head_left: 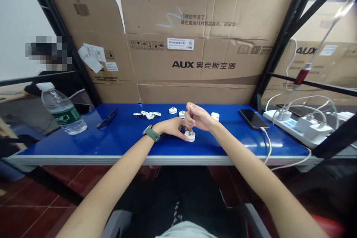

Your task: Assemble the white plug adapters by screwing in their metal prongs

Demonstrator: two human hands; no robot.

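White plug (190, 138) lay near front edge of table (111, 141), below my right hand (198, 117). Left hand (173, 126), nearer, gripped plug's side facing left edge. Right hand clenched slim tool (190, 132), long axis near upright, tip at plug.

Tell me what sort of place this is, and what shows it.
Most likely a workbench in a workshop or storeroom: white plugs lie on a blue table, cardboard stands behind it, and a loaded power strip sits at the right.
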